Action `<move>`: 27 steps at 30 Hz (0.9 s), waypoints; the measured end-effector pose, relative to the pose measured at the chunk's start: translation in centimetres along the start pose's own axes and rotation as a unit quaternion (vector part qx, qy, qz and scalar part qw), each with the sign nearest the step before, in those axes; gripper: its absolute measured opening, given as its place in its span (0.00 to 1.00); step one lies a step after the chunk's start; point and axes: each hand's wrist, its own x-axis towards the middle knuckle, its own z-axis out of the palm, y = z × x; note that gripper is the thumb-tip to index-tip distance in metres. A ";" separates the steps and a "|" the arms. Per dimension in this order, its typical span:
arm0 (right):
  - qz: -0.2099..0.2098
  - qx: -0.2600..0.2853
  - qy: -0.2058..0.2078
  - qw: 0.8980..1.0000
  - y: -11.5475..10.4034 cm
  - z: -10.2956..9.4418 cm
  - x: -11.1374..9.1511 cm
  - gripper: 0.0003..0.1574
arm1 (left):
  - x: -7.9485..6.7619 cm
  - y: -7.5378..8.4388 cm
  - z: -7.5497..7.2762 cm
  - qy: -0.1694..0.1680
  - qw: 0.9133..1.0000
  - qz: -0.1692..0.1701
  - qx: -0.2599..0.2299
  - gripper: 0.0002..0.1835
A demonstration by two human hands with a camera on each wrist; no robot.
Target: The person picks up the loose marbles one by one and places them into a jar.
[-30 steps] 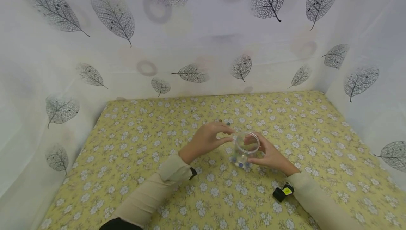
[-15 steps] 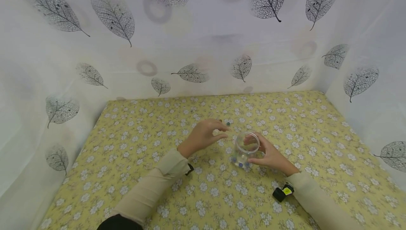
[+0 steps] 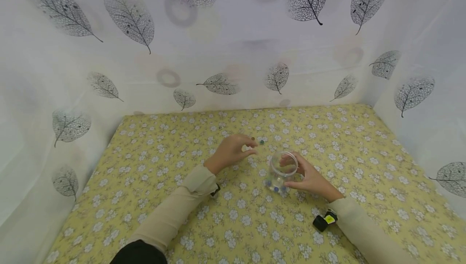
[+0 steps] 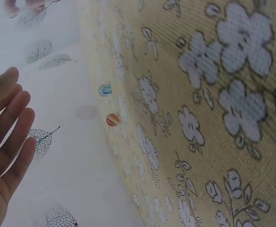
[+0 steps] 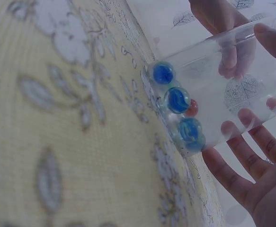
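Note:
My right hand (image 3: 309,178) holds a clear plastic jar (image 3: 275,173) standing upright on the cloth, thumb on the near side and fingers round the far side. Inside, several blue marbles (image 5: 178,100) and a reddish one (image 5: 191,109) lie at the bottom. To the jar's left my left hand (image 3: 231,151) hovers with loosely bent fingers, nothing between them in the left wrist view. Just past its fingertips, a blue marble (image 4: 104,90) and an orange-striped marble (image 4: 112,119) rest on the cloth.
A yellow floral cloth (image 3: 164,175) covers the table. White leaf-printed curtains (image 3: 233,53) hang behind it and along both sides. Each wrist wears a black strap, and a small black device (image 3: 320,223) sits at the right one.
My left hand has drawn away from the jar, leftward and a little farther back, toward the two loose marbles. The right hand and the jar have stayed in place.

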 end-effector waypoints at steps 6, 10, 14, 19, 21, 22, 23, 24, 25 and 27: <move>-0.001 -0.005 0.000 1.000 0.0 0.0 0.0 0.45 | 0.2 -0.6 0.3 -0.015 0.999 -0.018 0.021 0.12; -0.001 -0.002 0.000 1.000 0.0 0.0 0.0 0.45 | 0.3 -0.9 0.5 -0.030 0.999 -0.031 0.018 0.13; 0.000 0.001 0.000 1.000 0.1 0.0 0.0 0.46 | 0.3 -1.5 0.9 -0.050 0.997 -0.047 0.023 0.14; 0.001 -0.002 -0.001 1.000 0.0 0.0 0.0 0.45 | 0.5 -2.1 1.5 -0.070 0.995 -0.063 0.034 0.14; 0.002 -0.004 -0.002 1.000 0.0 0.0 0.0 0.45 | 0.6 -2.4 1.6 -0.076 0.994 -0.068 0.038 0.14; 0.002 -0.005 -0.001 1.000 0.0 0.0 0.0 0.45 | 0.7 -2.5 1.7 -0.078 0.994 -0.069 0.041 0.14; 0.002 -0.006 -0.001 1.000 0.0 0.0 0.0 0.45 | 0.8 -2.6 1.7 -0.080 0.993 -0.071 0.044 0.14; 0.002 -0.007 -0.001 1.000 0.0 0.0 0.0 0.45 | 1.0 -2.8 1.8 -0.083 0.993 -0.073 0.049 0.14; 0.002 -0.007 -0.001 1.000 0.0 0.0 0.0 0.45 | 1.1 -2.9 1.8 -0.087 0.992 -0.073 0.053 0.14; 0.003 -0.007 -0.001 1.000 0.0 0.0 0.0 0.45 | 1.5 -3.2 1.9 -0.096 0.990 -0.076 0.063 0.14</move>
